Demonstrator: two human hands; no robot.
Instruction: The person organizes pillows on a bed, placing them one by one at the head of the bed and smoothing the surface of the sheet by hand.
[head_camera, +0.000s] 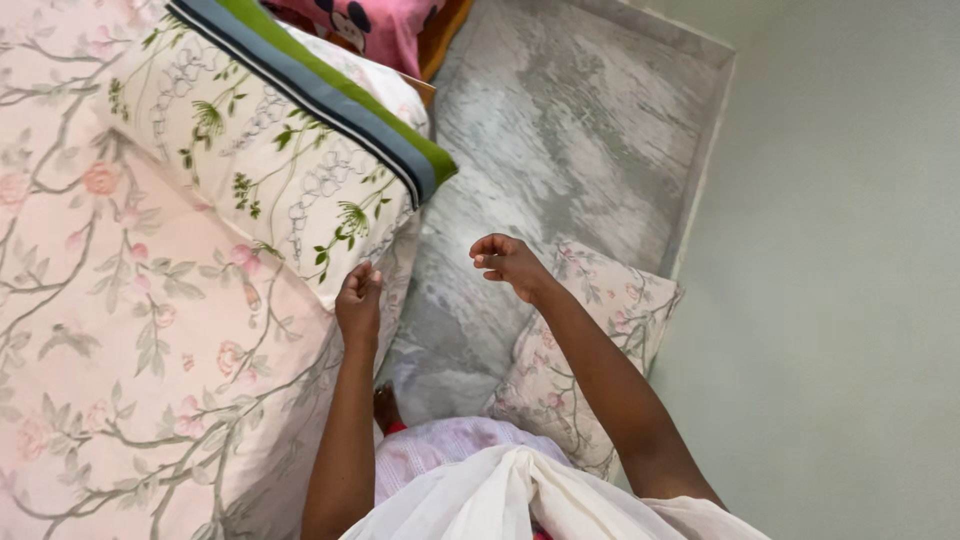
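Nearest the camera, white draped cloth is seen at the bottom edge, over a pale lilac striped garment. A bit of a foot is visible just beyond it, on the floor.

Both forearms are extended forward from there. The left hand is held at the edge of the bed, fingers curled in toward the palm, against the side of the pillow and the pink floral bedsheet. Whether fabric is actually pinched cannot be told (the fingertips are hidden behind the hand). The right hand is raised over the floor, fingers loosely curled, nothing held, clear of any surface.

Below the right forearm, a second pillow in the same pink floral print is lying on the floor, tilted against the wall. It is partly covered by the arm.

The bed is on the left, covered by the floral sheet with grey branches and pink blossoms. On it, the white pillow with green sprigs is lying at an angle, its near corner overhanging the bed edge just beside the left hand. A folded striped cloth (green, grey, dark blue bands) is laid on top of it.

Further back, grey marbled floor is bounded by a pale skirting. At the top edge, a pink cartoon-print cushion is partly seen.
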